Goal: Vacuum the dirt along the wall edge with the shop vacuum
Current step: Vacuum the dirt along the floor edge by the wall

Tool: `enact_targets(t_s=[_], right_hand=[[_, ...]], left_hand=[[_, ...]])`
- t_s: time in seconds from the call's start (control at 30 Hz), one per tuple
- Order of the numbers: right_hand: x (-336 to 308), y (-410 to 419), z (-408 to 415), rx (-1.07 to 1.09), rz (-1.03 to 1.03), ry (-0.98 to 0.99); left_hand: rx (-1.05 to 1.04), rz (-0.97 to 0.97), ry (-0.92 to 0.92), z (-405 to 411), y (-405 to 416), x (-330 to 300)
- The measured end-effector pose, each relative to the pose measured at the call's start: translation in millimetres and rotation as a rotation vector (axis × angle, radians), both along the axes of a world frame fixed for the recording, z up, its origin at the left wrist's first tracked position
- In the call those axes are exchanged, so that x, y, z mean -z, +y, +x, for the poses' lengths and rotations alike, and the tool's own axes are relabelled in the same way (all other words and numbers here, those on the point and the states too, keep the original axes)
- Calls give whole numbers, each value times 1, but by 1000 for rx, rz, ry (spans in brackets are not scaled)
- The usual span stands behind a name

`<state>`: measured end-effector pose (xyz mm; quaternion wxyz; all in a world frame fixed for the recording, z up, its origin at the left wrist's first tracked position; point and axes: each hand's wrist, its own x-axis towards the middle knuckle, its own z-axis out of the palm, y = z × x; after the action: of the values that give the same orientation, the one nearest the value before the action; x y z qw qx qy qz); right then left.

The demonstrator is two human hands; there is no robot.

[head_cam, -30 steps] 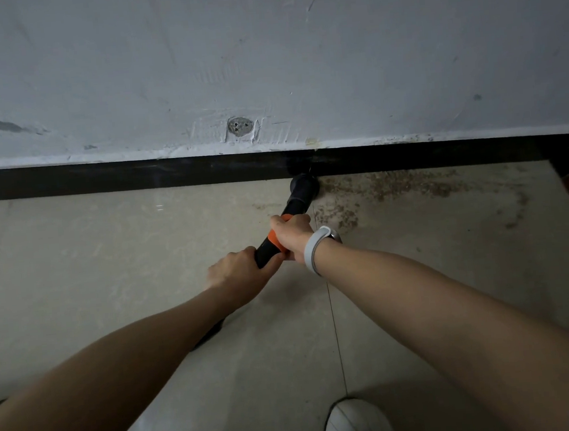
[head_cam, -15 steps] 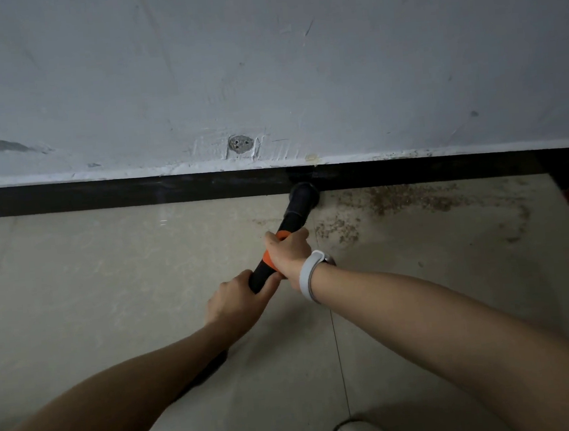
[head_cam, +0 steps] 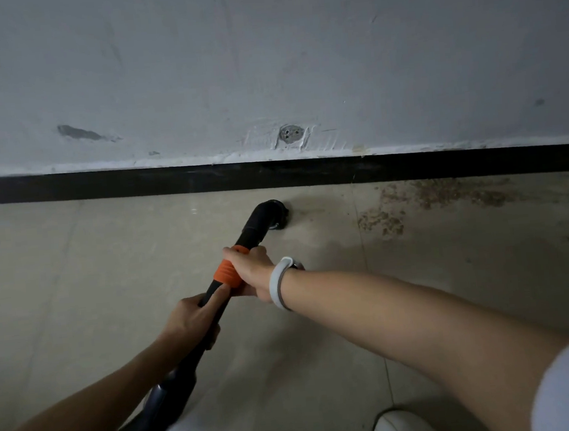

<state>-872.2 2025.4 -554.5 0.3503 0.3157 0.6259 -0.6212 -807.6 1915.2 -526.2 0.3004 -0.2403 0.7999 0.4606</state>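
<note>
Item: black plastic shop-vacuum wand (head_cam: 215, 310) with an orange ribbed collar (head_cam: 227, 274), running up from lower left to a curved black nozzle (head_cam: 269, 215) that sits on the glossy beige tile floor (head_cam: 76, 285), just short of the black baseboard strip (head_cam: 135, 182). My right hand (head_cam: 251, 269), grey wristband (head_cam: 278, 283) on the wrist, wraps the wand at the collar; my left hand (head_cam: 192, 321) grips the black tube just below it, the two hands almost touching. Brown gritty dirt (head_cam: 446, 197) lies along the baseboard, to the right of the nozzle and apart from it. Above: scuffed white plastered wall (head_cam: 263, 62) with a round patched hole (head_cam: 289, 135). White shoe toe (head_cam: 403, 428) at bottom edge.
</note>
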Motion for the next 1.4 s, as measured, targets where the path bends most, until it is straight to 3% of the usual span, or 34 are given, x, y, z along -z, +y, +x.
enact_targets(t_s=[0.43, 0.63, 0.8, 0.9, 1.03, 1.2, 1.4], right_hand=[[7, 32, 9, 52, 202, 5], [21, 35, 32, 41, 175, -40], [10, 42, -8, 101, 112, 5], [1, 44, -17, 118, 219, 47], [4, 50, 31, 31, 379, 0], [9, 59, 43, 87, 356, -42], [6, 82, -32, 211, 222, 53]], left_hand=[[68, 151, -134, -6, 41, 0], [113, 175, -153, 14, 37, 4], [143, 119, -60, -21, 45, -1], [170, 96, -40, -32, 57, -4], [171, 157, -119, -1, 59, 6], [261, 179, -166, 6, 62, 7], [257, 52, 14, -53, 87, 7]])
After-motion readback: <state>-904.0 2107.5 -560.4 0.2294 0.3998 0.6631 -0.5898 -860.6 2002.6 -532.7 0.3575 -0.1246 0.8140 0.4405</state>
